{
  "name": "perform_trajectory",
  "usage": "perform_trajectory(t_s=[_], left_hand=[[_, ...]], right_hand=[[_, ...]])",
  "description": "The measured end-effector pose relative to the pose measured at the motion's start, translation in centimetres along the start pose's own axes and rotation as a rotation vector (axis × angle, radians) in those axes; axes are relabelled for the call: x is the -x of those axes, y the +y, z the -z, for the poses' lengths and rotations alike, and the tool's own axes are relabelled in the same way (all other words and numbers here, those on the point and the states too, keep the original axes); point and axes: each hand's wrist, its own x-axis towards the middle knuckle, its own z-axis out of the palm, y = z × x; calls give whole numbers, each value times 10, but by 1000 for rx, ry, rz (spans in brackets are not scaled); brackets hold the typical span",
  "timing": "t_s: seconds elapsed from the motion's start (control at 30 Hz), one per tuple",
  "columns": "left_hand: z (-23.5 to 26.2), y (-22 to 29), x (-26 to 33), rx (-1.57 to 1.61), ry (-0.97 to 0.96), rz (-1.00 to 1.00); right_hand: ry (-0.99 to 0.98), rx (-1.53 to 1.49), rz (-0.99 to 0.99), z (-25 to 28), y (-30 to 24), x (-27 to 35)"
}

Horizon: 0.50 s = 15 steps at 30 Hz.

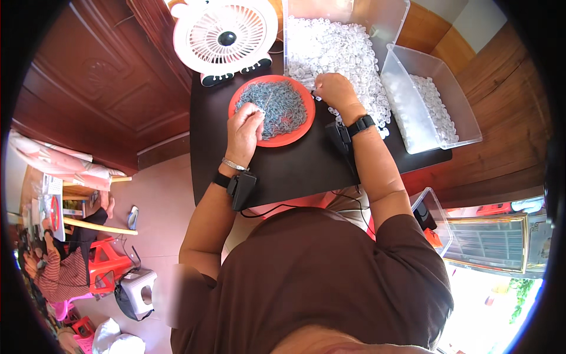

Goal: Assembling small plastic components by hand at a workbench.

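My left hand point(243, 131) is closed in a pinch above the red plate point(309, 121). A small pale piece point(262, 110) shows at its fingertips, too small to make out fully. On the plate lies a heap of thin grey nails point(277, 97). Right of the plate, my right hand point(336, 91) is closed, fingertips down beside the heap of small white plastic clips point(348, 56). Whatever those fingertips hold is hidden. The clips spill from a clear plastic bin point(389, 17) onto the dark table point(295, 180).
A white fan point(227, 38) with shoe-shaped feet stands behind the plate. At the right, a second clear bin point(466, 121) holds more white clips. Dark straps with small boxes sit on both wrists, and a cable point(268, 210) hangs below. Another person point(62, 271) sits at far left near red stools.
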Motion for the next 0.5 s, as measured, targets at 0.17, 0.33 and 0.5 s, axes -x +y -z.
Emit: perform_trajectory(t_s=[0.17,0.33,0.5], left_hand=[[0,0,1,-17,-27,-7],[-1,3,1,-33,-21,3],[-1,6,2,-34,-12,29]], right_hand=[[13,-129,36,-1,9,1],[-79,-258,-73,13,3,2],[-90,-979,-66,12,-7,2]])
